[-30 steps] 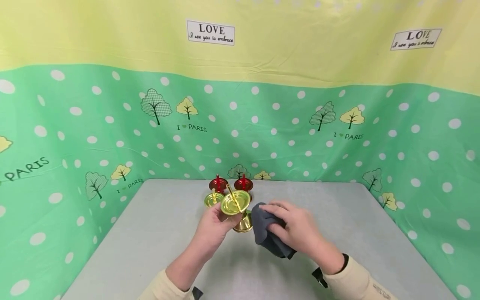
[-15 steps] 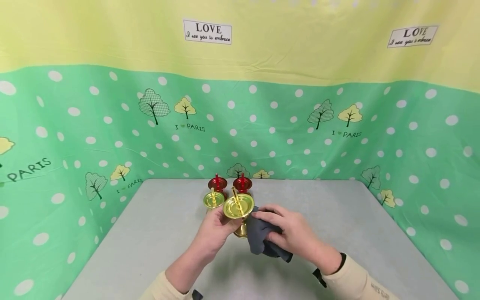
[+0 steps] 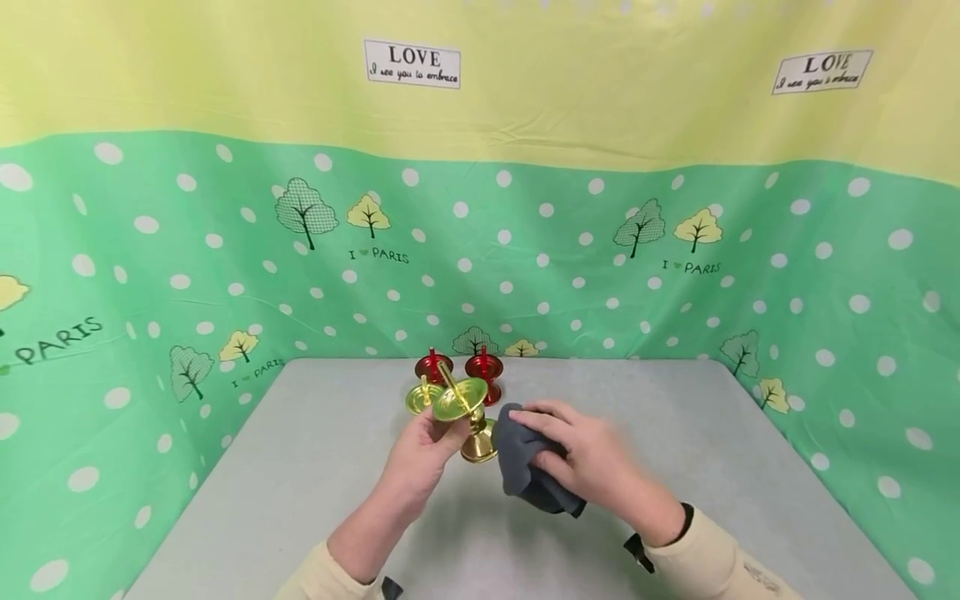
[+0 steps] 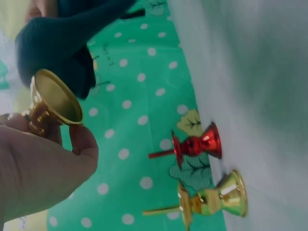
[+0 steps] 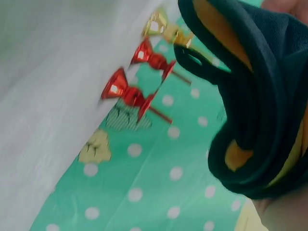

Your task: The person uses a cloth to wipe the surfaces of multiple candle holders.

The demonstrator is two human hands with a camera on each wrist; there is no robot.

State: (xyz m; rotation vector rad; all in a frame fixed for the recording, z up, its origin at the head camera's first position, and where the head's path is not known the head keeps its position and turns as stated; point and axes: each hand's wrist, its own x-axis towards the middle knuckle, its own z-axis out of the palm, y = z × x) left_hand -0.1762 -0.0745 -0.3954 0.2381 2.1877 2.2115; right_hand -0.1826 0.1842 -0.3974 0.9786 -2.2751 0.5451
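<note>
A shiny gold candlestick (image 3: 461,402) with a thin spike in its dish is held by my left hand (image 3: 415,467), above the table. It tilts, the dish to the left and the flared base (image 4: 57,98) toward the right. My right hand (image 3: 596,462) grips a bunched dark grey cloth (image 3: 525,458) just right of that base. In the head view a small gap parts cloth and base. The right wrist view shows the folded cloth (image 5: 269,96) with orange-yellow patches on its inner side. Part of the candlestick's stem is hidden behind the left fingers.
Two red candlesticks (image 3: 432,367) stand upright near the back of the grey table (image 3: 315,467). Another gold candlestick (image 3: 422,400) stands in front of the left red one, close behind my left hand. A green and yellow printed curtain (image 3: 480,250) rises behind and on both sides.
Half a second ago the candlestick stood nearly upright against the cloth. Now my left hand has shifted slightly left and tilted it, its base apart from the cloth.
</note>
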